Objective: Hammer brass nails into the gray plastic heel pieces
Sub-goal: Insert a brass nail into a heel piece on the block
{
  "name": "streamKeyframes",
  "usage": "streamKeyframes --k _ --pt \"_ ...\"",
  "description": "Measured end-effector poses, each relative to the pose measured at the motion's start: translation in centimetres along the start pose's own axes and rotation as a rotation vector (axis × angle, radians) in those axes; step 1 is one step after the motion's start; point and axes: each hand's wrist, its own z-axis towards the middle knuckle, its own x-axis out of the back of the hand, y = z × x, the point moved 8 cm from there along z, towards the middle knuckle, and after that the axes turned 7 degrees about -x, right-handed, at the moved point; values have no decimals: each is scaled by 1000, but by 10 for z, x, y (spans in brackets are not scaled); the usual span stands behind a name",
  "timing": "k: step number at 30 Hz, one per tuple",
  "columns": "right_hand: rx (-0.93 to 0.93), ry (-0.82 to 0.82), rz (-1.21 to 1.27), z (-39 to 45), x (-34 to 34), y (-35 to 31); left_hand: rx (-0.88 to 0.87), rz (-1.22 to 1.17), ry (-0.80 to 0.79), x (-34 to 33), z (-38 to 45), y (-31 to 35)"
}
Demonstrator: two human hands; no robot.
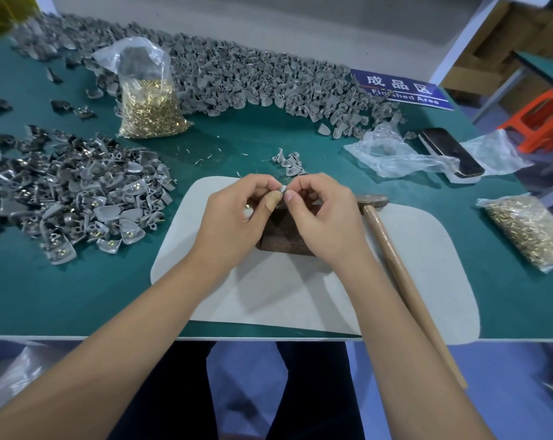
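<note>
Gray heel piece (281, 189) — pinched between 2 hands.

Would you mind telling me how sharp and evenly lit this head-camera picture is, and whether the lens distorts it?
Head view: the centre is sharp, both hands pinching a small heel piece; the corners are blurred; the wide lens bows the table edge; soft overhead light casts faint shadows on the pale mat; glare on the phone.

Factory workbench — heel-piece heaps (237, 71)
</note>
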Motion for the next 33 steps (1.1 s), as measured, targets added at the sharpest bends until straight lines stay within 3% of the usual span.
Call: streamKeyframes --k 6,14,18,22,26,33 --pt "-80 2 62 1 -4 3 -27 5 19 2 0 3" --pt "-45 1 34 -3 5 6 42 14 -11 -2 1 2" --pt "-54 220 -107 -12 50 21 9 88 -58 -5 2 3" --pt "-305 330 -335 -30 85 63 -30 149 -127 -9 2 3" --pt "-527 162 -682 -42 86 91 -4 166 -169 -5 6 -3" --pt "-455 94 -702 -32 93 67 31 204 -314 -5 12 -6"
